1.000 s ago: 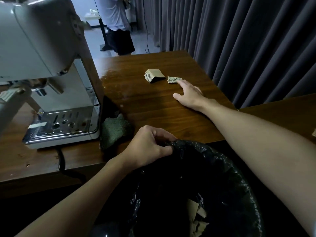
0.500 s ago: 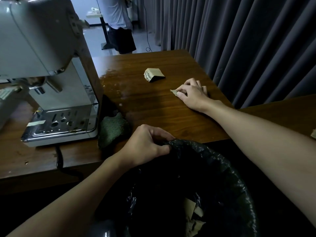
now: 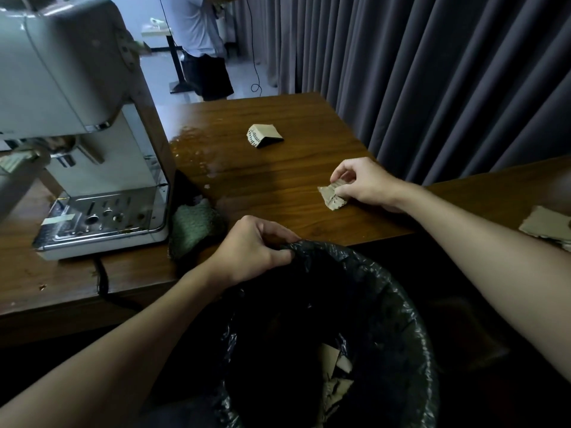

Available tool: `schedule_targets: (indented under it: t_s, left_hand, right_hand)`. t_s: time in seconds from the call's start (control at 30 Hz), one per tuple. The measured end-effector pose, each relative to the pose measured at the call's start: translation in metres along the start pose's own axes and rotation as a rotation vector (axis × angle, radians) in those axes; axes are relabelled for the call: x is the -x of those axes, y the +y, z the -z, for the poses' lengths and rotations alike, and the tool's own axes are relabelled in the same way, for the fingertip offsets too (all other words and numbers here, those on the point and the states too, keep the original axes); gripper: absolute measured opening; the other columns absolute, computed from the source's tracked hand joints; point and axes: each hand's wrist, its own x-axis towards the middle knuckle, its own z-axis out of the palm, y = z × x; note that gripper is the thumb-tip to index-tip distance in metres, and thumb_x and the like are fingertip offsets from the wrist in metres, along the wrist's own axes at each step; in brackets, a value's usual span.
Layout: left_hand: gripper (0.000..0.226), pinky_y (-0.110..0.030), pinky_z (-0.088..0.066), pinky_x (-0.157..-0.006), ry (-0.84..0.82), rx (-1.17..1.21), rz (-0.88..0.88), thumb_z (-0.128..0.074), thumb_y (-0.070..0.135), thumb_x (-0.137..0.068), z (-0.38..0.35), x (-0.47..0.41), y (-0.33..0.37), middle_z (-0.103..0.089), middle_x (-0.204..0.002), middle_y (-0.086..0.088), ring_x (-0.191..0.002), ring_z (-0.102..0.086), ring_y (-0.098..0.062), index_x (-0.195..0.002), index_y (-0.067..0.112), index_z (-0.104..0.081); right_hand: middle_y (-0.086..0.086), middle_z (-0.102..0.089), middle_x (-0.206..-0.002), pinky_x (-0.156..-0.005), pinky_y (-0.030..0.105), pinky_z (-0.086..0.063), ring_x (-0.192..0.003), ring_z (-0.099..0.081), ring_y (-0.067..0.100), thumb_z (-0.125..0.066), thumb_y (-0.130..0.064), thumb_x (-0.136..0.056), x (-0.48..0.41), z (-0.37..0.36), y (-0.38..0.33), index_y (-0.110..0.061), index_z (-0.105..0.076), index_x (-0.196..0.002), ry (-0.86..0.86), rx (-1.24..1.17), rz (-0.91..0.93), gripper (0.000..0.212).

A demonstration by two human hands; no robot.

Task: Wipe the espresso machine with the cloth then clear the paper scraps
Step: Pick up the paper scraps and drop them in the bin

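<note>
Head view: a paper scrap (image 3: pixel 331 197) is pinched on the worktop (image 3: pixel 278 180) by the right hand (image 3: pixel 363 183), while the bin liner (image 3: pixel 312 247) is gripped at its rim by the left hand (image 3: pixel 256 250), presumably to hold it open below the edge. A folded scrap (image 3: pixel 264 135) lies farther back, the cloth (image 3: pixel 194 227) beside the espresso machine (image 3: pixel 77 118).

Polished, grained brown wood for the table (image 3: pixel 278 180), wet-looking sheen near the machine (image 3: pixel 61 72); smooth pale plastic on that body, bright chromed metal on the tray (image 3: pixel 102 217). Rough green knit for the cloth (image 3: pixel 194 227), matt tan corrugated card for the scraps (image 3: pixel 331 198), crinkled glossy black plastic for the bag (image 3: pixel 386 282), matt grey fabric for the curtain (image 3: pixel 432 72).
</note>
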Motion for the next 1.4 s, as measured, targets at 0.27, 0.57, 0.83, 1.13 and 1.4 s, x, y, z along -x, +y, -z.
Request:
schedule_targets:
  t_s: [0.27, 0.57, 0.83, 1.13, 1.4]
  left_hand:
    - [0.020, -0.046, -0.060, -0.087, -0.008, 0.006, -0.003, -0.079, 0.012, -0.075, -0.001, 0.002, 0.002, -0.079, -0.091, 0.002, -0.087, -0.076, -0.021, -0.093, 0.019, -0.082]
    - [0.018, -0.030, -0.058, -0.082, -0.010, 0.005, -0.021, -0.080, 0.014, -0.073, -0.001, 0.002, 0.003, -0.079, -0.094, 0.008, -0.087, -0.075, -0.011, -0.089, 0.022, -0.082]
    - [0.022, -0.011, -0.051, -0.079, -0.020, -0.034, -0.030, -0.080, 0.005, -0.079, 0.002, 0.002, 0.007, -0.077, -0.099, 0.014, -0.087, -0.071, 0.002, -0.094, 0.020, -0.081]
    - [0.018, -0.024, -0.058, -0.083, -0.062, 0.026, -0.010, -0.079, 0.008, -0.081, 0.004, 0.001, 0.005, -0.077, -0.101, 0.012, -0.090, -0.073, -0.005, -0.097, 0.017, -0.081]
    - [0.020, -0.035, -0.059, -0.089, -0.035, -0.021, -0.020, -0.081, 0.007, -0.080, 0.003, 0.002, 0.005, -0.077, -0.102, 0.010, -0.092, -0.073, -0.007, -0.097, 0.017, -0.082]
  right_hand:
    - [0.012, -0.066, -0.120, -0.092, 0.035, -0.054, -0.107, -0.066, 0.024, -0.065, -0.005, -0.088, 0.048, 0.030, -0.031, -0.009, -0.059, -0.126, -0.873, -0.190, 0.033, 0.038]
    - [0.002, -0.054, -0.136, -0.097, 0.027, -0.045, -0.125, -0.051, 0.016, -0.063, -0.016, -0.092, -0.013, -0.014, -0.032, -0.021, -0.052, -0.136, -0.157, 0.015, 0.113, 0.045]
    - [-0.001, -0.018, -0.162, -0.116, 0.050, -0.028, -0.147, -0.022, 0.025, -0.058, -0.035, -0.091, -0.091, -0.052, -0.057, -0.032, -0.022, -0.153, -0.134, 0.165, 0.094, 0.072]
    - [0.000, -0.007, -0.164, -0.120, 0.050, -0.007, -0.151, -0.004, 0.019, -0.038, -0.050, -0.099, -0.146, -0.074, -0.063, -0.031, -0.003, -0.156, -0.130, 0.446, 0.152, 0.070]
    - [0.002, -0.007, -0.164, -0.118, 0.056, -0.008, -0.150, -0.006, 0.025, -0.033, -0.051, -0.100, -0.143, -0.064, -0.061, -0.030, -0.009, -0.155, -0.098, 0.542, 0.155, 0.064]
